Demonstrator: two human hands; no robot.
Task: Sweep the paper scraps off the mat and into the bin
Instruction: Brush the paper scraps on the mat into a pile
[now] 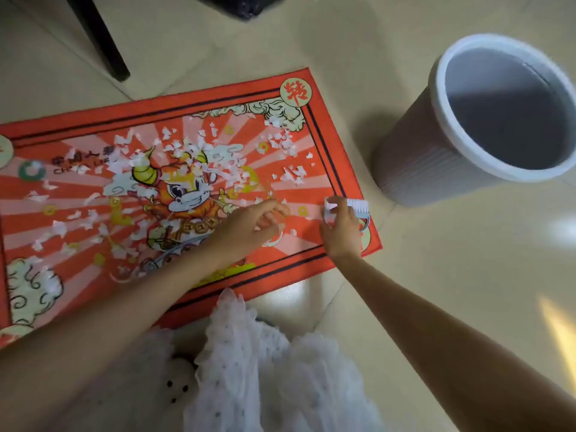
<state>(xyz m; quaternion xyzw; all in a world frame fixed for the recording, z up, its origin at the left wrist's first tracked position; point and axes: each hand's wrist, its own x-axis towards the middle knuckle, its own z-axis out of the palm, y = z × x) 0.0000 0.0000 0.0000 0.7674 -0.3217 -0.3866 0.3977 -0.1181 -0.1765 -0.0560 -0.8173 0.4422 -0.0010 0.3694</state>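
Observation:
A red printed mat (pixel 299 263) lies on the tiled floor, strewn with many white paper scraps (pixel 187 157) across its middle and right half. My right hand (pixel 341 232) grips a small white brush (pixel 349 207) at the mat's near right corner, bristles toward the bin. My left hand (pixel 255 224) hovers over the mat just left of the brush with its fingers curled; the blur hides whether it holds any scraps. A grey bin (pixel 436 157) with a white rim stands on the floor to the right of the mat, its inside looking bare.
A dark furniture leg (pixel 103 42) stands on the floor beyond the mat's far left. A black object (pixel 243 7) sits at the top edge. White frilly clothing (pixel 265 369) fills the near middle. Pale floor tiles surround the mat.

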